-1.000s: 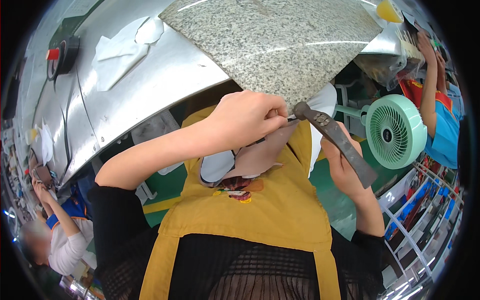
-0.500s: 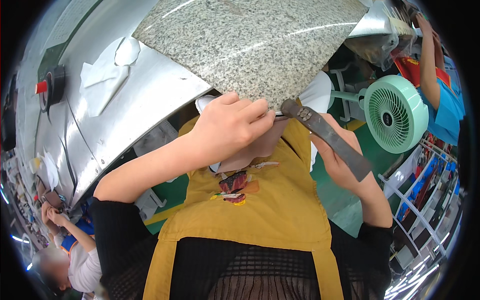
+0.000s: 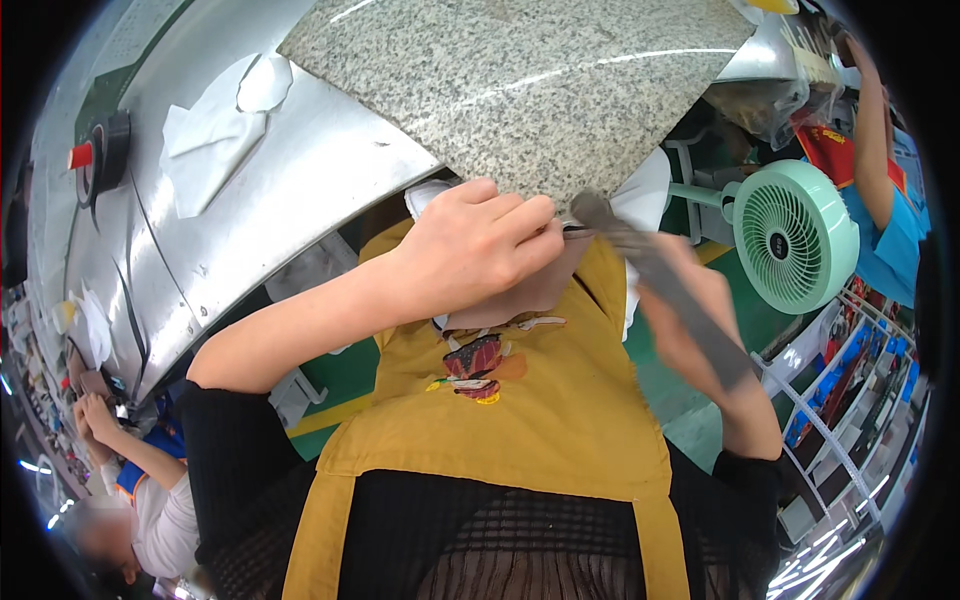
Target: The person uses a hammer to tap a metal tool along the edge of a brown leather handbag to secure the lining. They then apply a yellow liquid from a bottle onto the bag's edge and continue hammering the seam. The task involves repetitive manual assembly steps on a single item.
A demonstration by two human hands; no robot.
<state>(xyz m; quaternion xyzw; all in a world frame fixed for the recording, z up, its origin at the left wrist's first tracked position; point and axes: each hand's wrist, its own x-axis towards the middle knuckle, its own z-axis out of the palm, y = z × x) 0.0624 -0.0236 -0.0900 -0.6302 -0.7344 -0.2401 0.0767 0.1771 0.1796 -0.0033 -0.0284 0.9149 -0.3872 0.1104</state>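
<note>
At the near corner of a speckled granite slab [image 3: 520, 100], my left hand [image 3: 480, 245] is closed on a piece of mauve-brown material [image 3: 545, 282] that looks like leather. The piece hangs down from the slab's edge in front of my apron, and its upper part is hidden under my fingers. My right hand [image 3: 708, 285], smeared by motion, grips a dark hammer [image 3: 685, 312]. The hammer's head is beside my left fingertips, over the slab corner and the edge of the piece; whether it touches cannot be made out.
A metal worktable [image 3: 320, 150] at left bears white scraps [image 3: 215, 145] and a black round device with a red knob [image 3: 105, 160]. A mint-green fan [image 3: 790, 240] stands at right, above a wire rack [image 3: 830, 420]. Other people work at far left and far right.
The hammer and my right hand have moved slightly and are now blurred. My left hand keeps its hold on the material. The whole view has shifted a little.
</note>
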